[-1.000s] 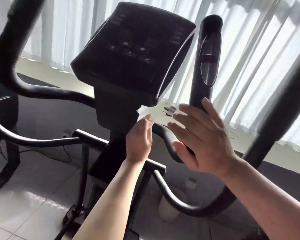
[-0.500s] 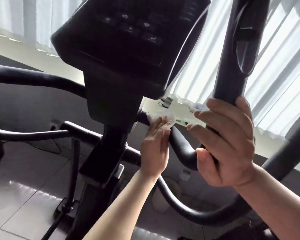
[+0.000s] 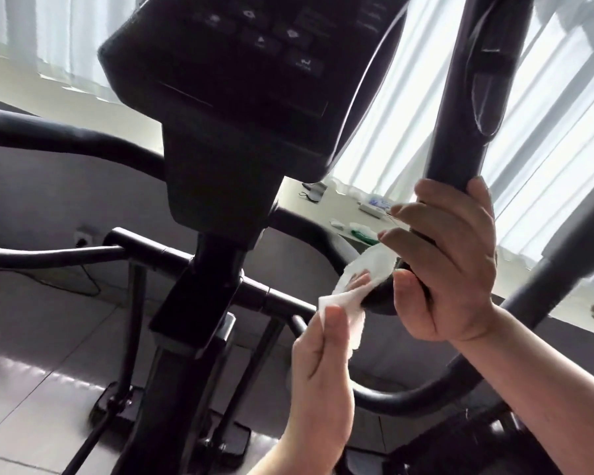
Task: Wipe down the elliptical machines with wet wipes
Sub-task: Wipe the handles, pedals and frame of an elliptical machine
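Just left of the right hand (image 3: 450,265), which is wrapped around the upright handlebar (image 3: 467,97), the left hand (image 3: 323,358) pinches the wet wipe (image 3: 360,279) against the curved bar. Console (image 3: 254,63) and remaining bars probably still need wiping.

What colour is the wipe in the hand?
White. The wet wipe shows best in the head view, wrapped on the black handlebar.

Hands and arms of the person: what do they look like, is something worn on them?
Both forearms are bare up to the frame edge; no sleeves show. The left hand and the right hand wear no gloves, and no rings, watch or bracelet can be seen. The nails are short and unpainted.
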